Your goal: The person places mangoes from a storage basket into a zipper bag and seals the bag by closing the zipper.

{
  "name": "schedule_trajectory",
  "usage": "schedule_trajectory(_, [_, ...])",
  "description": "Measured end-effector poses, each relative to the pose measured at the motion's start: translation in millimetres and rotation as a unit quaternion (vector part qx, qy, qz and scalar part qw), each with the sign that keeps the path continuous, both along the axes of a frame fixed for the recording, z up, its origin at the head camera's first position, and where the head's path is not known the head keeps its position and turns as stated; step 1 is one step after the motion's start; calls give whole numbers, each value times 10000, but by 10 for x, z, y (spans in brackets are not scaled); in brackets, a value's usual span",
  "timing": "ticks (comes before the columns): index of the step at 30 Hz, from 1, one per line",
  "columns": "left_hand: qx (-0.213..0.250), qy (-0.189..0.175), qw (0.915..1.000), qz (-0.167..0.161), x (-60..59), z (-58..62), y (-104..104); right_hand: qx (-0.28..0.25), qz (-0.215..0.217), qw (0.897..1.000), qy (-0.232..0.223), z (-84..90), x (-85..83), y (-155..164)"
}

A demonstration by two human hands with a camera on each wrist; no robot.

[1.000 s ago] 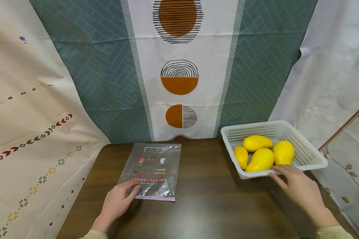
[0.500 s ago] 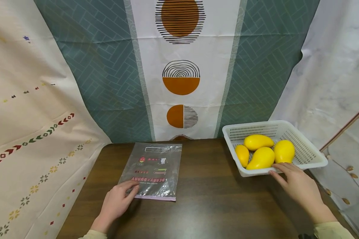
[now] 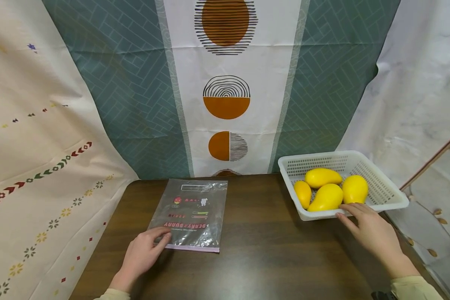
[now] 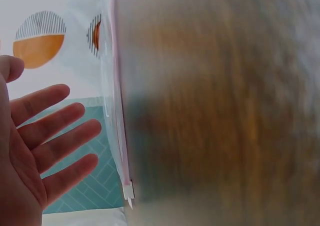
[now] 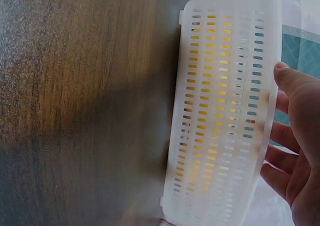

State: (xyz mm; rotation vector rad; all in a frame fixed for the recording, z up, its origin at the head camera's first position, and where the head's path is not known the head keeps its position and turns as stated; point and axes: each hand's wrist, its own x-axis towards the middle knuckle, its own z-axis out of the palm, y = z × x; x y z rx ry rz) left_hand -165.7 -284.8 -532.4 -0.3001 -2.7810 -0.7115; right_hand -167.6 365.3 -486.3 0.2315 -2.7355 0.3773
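A clear printed zip bag [image 3: 191, 212] with a pale purple zipper edge lies flat on the table [image 3: 247, 258] at left. Over its near left corner is my left hand [image 3: 140, 254], fingers loosely extended and holding nothing. The left wrist view shows those fingers spread beside the bag's slider [image 4: 129, 190]; contact cannot be made out. At right stands a white slotted plastic basket [image 3: 384, 187] with several yellow mangoes [image 3: 326, 198]. My right hand [image 3: 375, 233] holds its near rim, thumb outside and fingertips over the edge, as the right wrist view [image 5: 300, 146] also shows.
Behind the table hangs a green and white patterned cloth [image 3: 225, 62]. A cream cloth [image 3: 52, 187] drapes along the left side, and a marbled pale cloth [image 3: 431, 104] along the right. The basket stands close to the right-hand cloth.
The near edge of the basket has shifted slightly up in the view, along with the mangoes and my right hand. My left hand has drawn back a little to the left. The bag stays put.
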Motion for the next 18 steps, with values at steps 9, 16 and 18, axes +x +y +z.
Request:
schedule_trajectory(9, [-416, -409, 9974, -424, -61, -25, -220, -264, 24, 9996, 75, -18, 72, 9])
schedule_trajectory(16, [-676, -903, 9902, -828, -88, -23, -438, -444, 630, 9861, 1472, -60, 154, 1])
schedule_trajectory(18, [-701, -1077, 9876, -904, -110, -17, -481, -401, 844, 9801, 1749, -73, 147, 6])
